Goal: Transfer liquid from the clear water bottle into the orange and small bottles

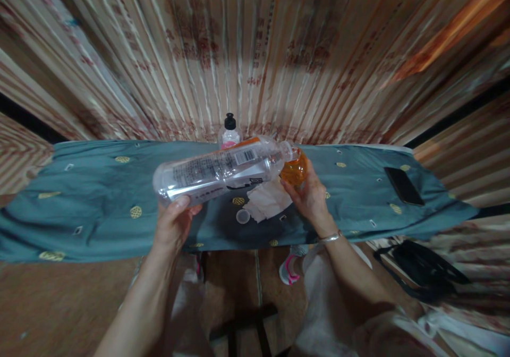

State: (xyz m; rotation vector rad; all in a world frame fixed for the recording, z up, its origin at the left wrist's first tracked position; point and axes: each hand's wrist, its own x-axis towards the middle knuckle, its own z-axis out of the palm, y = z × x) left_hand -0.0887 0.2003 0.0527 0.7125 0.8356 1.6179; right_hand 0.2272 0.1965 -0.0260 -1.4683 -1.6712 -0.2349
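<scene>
My left hand [175,220] is wrapped round the lower end of a large clear plastic bottle [223,171], which lies tilted in the air with its neck toward the right. In my right hand [309,192] is a small rounded container of orange liquid [294,170], held at the mouth of the big bottle. Whether the two mouths touch cannot be made out. Beneath them, a crumpled white cloth [269,202] and a small white cap [243,217] lie on the table. Behind the large bottle stands a clear bottle with a black top [230,131].
A teal cloth with yellow patterns [103,197] covers the narrow table. A black phone [404,186] lies at its right end. Pleated curtains [247,54] hang behind. A black bag [426,266] is at the lower right, and a dark stand [243,322] is below.
</scene>
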